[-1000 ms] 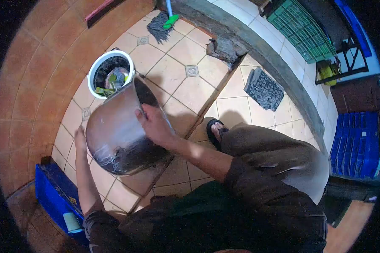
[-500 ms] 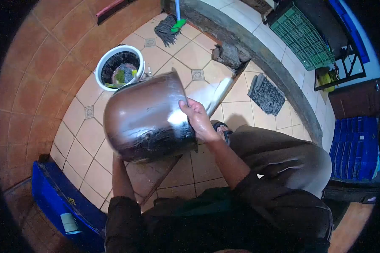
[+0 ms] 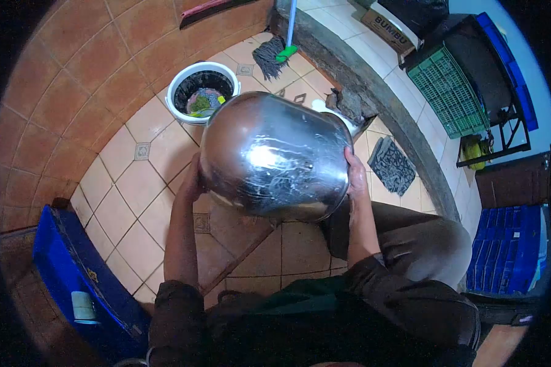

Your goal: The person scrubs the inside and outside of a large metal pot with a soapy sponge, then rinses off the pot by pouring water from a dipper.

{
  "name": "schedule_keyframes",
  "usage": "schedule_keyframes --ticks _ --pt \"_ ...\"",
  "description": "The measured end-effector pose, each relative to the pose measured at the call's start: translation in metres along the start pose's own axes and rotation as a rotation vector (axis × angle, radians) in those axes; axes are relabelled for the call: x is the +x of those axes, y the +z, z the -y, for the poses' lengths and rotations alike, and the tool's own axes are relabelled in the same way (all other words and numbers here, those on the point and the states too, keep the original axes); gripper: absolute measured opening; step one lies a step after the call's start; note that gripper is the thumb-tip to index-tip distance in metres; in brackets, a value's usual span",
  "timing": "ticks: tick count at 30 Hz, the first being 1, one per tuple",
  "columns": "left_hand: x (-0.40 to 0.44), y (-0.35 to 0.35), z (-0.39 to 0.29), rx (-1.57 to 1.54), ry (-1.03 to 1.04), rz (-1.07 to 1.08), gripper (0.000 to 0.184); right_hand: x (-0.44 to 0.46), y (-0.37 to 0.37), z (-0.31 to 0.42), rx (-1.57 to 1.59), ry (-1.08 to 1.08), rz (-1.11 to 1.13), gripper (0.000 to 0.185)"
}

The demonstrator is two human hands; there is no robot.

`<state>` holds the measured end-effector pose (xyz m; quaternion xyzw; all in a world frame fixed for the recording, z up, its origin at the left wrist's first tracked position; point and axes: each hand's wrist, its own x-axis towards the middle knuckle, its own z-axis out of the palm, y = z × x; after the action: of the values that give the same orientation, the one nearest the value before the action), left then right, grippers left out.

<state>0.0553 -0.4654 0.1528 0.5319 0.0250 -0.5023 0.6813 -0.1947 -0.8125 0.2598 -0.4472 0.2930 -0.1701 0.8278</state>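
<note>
A large, shiny metal pot point(image 3: 281, 162) hangs between my two hands above the tiled floor, tipped on its side. Its rounded base points left and its rim right, so the inside is hidden. Wet streaks run over the outer wall. My left hand point(image 3: 193, 178) supports the base end, its fingers mostly hidden behind the metal. At the other end my right hand point(image 3: 356, 175), which looks wet, grips the rim. Just behind the pot stands a white bucket point(image 3: 172, 109) with a dark inside, holding green and yellow bits.
A mop point(image 3: 270, 58) with a green clamp leans by the raised kerb point(image 3: 386, 88). On the floor lie a patterned grey cloth point(image 3: 393, 166) and a dark lump point(image 3: 348, 105). A blue container point(image 3: 64, 263) holding a cup point(image 3: 84, 307) sits left; blue crates point(image 3: 507, 248) stand right.
The pot has swung to the right and turned, showing more of its wet, shiny wall. My right hand has moved right along with the rim; my left hand has risen beside the base.
</note>
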Motion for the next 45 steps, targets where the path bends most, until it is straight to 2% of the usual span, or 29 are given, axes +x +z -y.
schedule_keyframes --ticks 1,4,7,13,15,17,18,19,20,21,22,23,24,26,27,29,31,32,35,36,37,39,42,45 --pt "-0.001 0.003 -0.004 0.024 -0.016 0.017 0.082 0.001 -0.003 0.002 0.018 -0.004 -0.008 0.045" --pt "0.012 0.001 0.001 0.122 -0.010 -0.059 0.089 -0.007 0.001 0.007 0.064 -0.021 -0.035 0.043" --pt "0.002 0.011 -0.007 0.196 -0.033 -0.117 0.108 -0.001 -0.007 0.005 0.025 -0.022 -0.064 0.044" --pt "0.004 0.009 -0.002 0.188 -0.057 -0.092 0.107 -0.001 -0.006 0.006 0.021 -0.019 -0.079 0.046" --pt "0.019 -0.002 0.019 0.017 -0.053 -0.012 0.091 0.006 -0.015 0.006 -0.020 -0.035 -0.101 0.047" --pt "0.002 0.008 0.027 -0.094 0.052 0.036 0.071 0.024 -0.029 -0.001 -0.117 -0.079 -0.119 0.049" --pt "-0.017 0.031 0.022 -0.263 0.088 0.012 0.056 0.012 -0.001 0.010 -0.149 -0.108 -0.147 0.049" --pt "-0.037 0.055 0.017 -0.432 0.128 -0.007 0.043 0.005 0.020 0.020 -0.199 -0.162 -0.040 0.041" --pt "-0.055 0.060 0.020 -0.311 0.141 -0.051 0.050 0.006 0.025 0.028 -0.258 -0.092 0.012 0.048" --pt "-0.071 0.071 0.037 -0.174 0.262 -0.121 0.054 0.015 0.024 0.031 -0.385 -0.151 0.019 0.045" --pt "-0.086 0.083 0.054 -0.024 0.375 -0.211 0.063 -0.007 0.064 0.049 -0.365 -0.072 0.075 0.044" --pt "-0.100 0.094 0.071 0.124 0.473 -0.318 0.076 -0.019 0.081 0.057 -0.360 -0.106 0.178 0.042" --pt "-0.114 0.101 0.078 0.198 0.567 -0.352 0.078 -0.015 0.084 0.060 -0.345 -0.068 0.308 0.042" --pt "-0.131 0.088 0.097 0.048 0.472 -0.389 0.081 -0.019 0.114 0.063 -0.316 0.004 0.503 0.040" --pt "-0.121 0.056 0.126 -0.193 0.313 -0.371 0.083 -0.027 0.134 0.061 -0.311 0.024 0.568 0.038" --pt "-0.158 0.051 0.121 -0.444 0.091 -0.373 0.086 -0.045 0.164 0.055 -0.472 0.009 0.629 0.033" --pt "-0.230 0.100 0.053 -0.448 -0.067 -0.412 0.090 -0.049 0.178 0.037 -0.604 0.061 0.762 0.031" --pt "-0.238 0.074 0.054 -0.472 0.100 -0.460 0.091 -0.070 0.229 0.027 -0.875 -0.071 0.788 0.027" --pt "-0.253 0.059 0.094 -0.456 0.348 -0.579 0.092 -0.084 0.265 -0.008 -0.812 -0.154 1.028 0.026" --pt "-0.255 0.056 0.104 -0.324 0.368 -0.840 0.096 -0.091 0.277 -0.020 -0.827 -0.144 1.075 0.027" --pt "-0.252 0.034 0.125 -0.656 0.127 -0.719 0.098 -0.101 0.285 -0.028 -0.841 -0.134 1.118 0.028" --pt "-0.267 0.034 0.124 -0.778 0.205 -0.643 0.101 -0.130 0.318 -0.036 -1.200 -0.233 1.152 0.026" --pt "-0.287 0.011 0.128 -0.677 0.096 -0.746 0.105 -0.144 0.342 -0.062 -1.097 -0.336 1.246 0.025" --pt "-0.322 0.015 0.096 -0.657 0.185 -0.907 0.101 -0.138 0.373 -0.081 -1.073 -0.347 1.278 0.030"
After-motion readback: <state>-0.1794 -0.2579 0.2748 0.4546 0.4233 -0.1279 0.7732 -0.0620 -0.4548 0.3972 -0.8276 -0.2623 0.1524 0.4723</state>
